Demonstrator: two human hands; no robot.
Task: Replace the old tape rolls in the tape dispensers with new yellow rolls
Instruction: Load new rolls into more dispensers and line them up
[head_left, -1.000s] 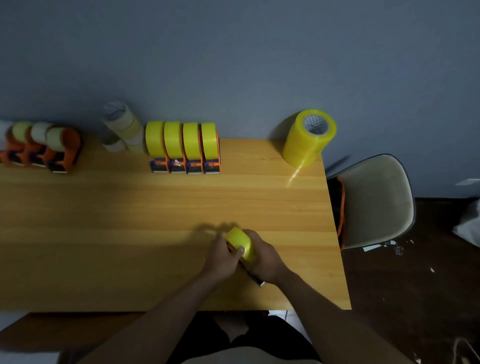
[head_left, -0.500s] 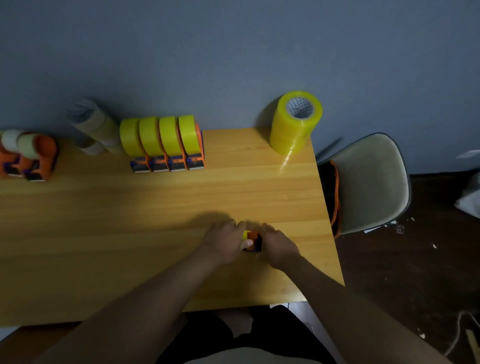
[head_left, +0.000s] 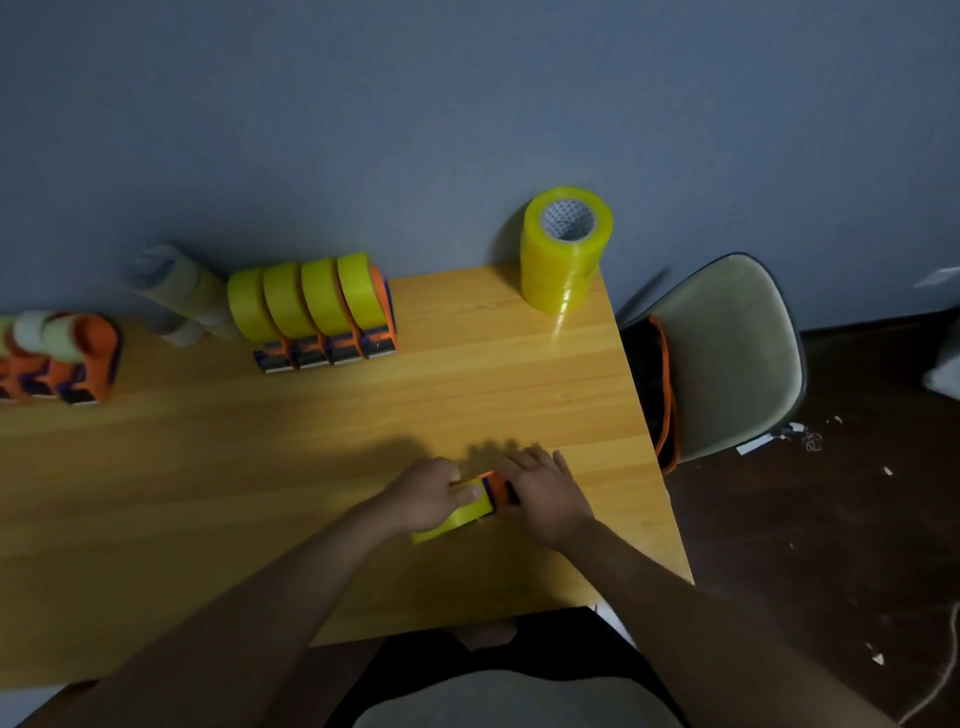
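An orange tape dispenser (head_left: 496, 486) lies on the wooden table (head_left: 260, 467) between my hands, with a yellow roll (head_left: 460, 514) in it. My left hand (head_left: 428, 493) grips the yellow roll from the left, thumb on top. My right hand (head_left: 545, 493) holds the dispenser's orange body from the right, fingers spread over it. Several dispensers with yellow rolls (head_left: 311, 312) stand in a row at the back. Dispensers with pale old rolls (head_left: 57, 358) sit at the far left. A stack of new yellow rolls (head_left: 566, 249) stands at the back right corner.
Used pale rolls (head_left: 176, 291) lean against the wall behind the yellow row. A grey chair (head_left: 727, 358) with an orange strap stands past the table's right edge. Scraps litter the dark floor to the right.
The roll and dispenser were lowered from a raised hold onto the table. My hands now press them together, with more of the yellow roll showing than half a second ago.
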